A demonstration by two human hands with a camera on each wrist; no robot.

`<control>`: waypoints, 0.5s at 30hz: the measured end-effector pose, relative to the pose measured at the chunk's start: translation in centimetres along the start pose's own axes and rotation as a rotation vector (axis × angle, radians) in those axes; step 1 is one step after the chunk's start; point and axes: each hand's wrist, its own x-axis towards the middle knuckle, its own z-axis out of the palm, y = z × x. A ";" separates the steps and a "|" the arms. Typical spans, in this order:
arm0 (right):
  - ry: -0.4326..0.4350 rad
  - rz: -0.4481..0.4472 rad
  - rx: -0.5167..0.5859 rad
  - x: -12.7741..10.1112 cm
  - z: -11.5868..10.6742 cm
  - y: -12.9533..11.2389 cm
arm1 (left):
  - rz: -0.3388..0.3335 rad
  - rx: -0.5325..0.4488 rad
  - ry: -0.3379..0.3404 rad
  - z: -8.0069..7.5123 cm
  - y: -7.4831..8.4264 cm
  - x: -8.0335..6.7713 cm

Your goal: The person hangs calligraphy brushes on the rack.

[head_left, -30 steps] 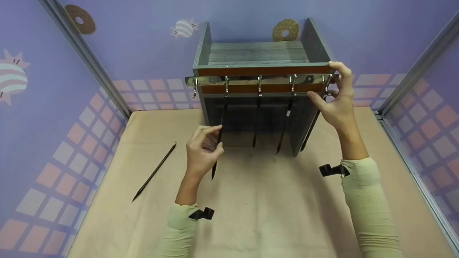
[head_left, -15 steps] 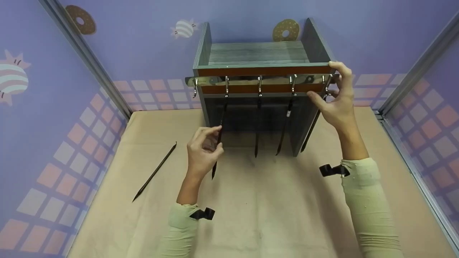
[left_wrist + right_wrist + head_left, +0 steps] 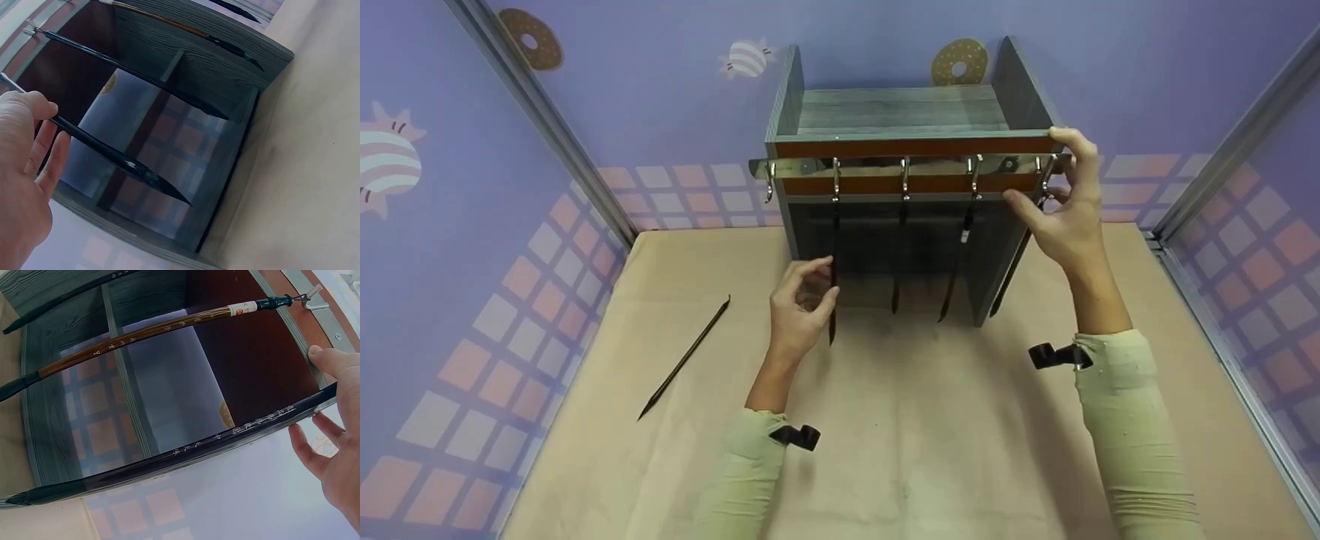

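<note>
My left hand pinches the shaft of a dark calligraphy brush between thumb and fingers. The brush hangs tip down below the second hook from the left on a metal hook rail. The rail runs across the front of a grey wooden shelf. At the shelf's right front corner, my right hand grips the edge, thumb in front and fingers around the side. Close by those fingers hangs another dark brush. Between the hands, a brown-handled brush and a dark brush also hang.
A loose calligraphy brush lies slantwise on the beige cloth at the left. The leftmost hook carries nothing. Patterned walls stand behind the shelf and at both sides.
My left hand has moved right and slightly away from me, bringing its brush from a slant to nearly vertical. The dark brush beside it swings a little. My right hand keeps its place.
</note>
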 end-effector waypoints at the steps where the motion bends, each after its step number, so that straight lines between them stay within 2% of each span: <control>1: 0.002 0.001 0.001 0.0 0.0 0.0 | -0.003 -0.001 0.007 0.2 -0.2 0.1; 7: -0.001 0.006 0.002 0.1 -0.1 -0.1 | -0.011 -0.003 0.022 0.7 -1.0 -0.1; 15: 0.007 -0.001 0.003 0.1 0.0 -0.1 | -0.013 0.039 0.017 0.1 -1.5 -0.6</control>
